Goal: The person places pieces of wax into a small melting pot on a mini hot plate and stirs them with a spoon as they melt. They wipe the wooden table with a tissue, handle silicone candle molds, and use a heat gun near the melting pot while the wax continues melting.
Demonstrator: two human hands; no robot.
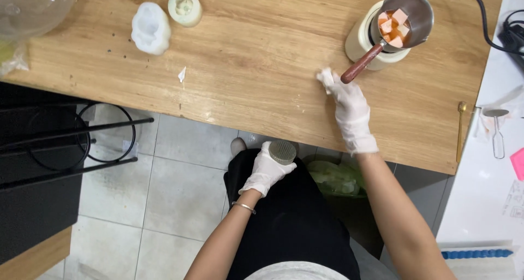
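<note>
My left hand [266, 171], in a white glove, holds a small round grey block [282, 151] with a ridged top just below the table's near edge, over my lap. My right hand [348, 108], also gloved, rests on the wooden table [251, 67] and pinches a small white wad of tissue [326, 76]. Just beyond it, a metal pot [410, 15] with a brown wooden handle [360, 66] sits on a cream heater base [363, 42]. The pot holds orange wax cubes [394, 26] in melted orange liquid.
Two white silicone moulds [151, 28] [185, 7] stand at the table's far left, with a white scrap [182, 74] nearby. A gold spoon [461, 130] lies at the right edge, a small strainer [496, 127] on the white counter. A black wire stand [82, 140] is left below.
</note>
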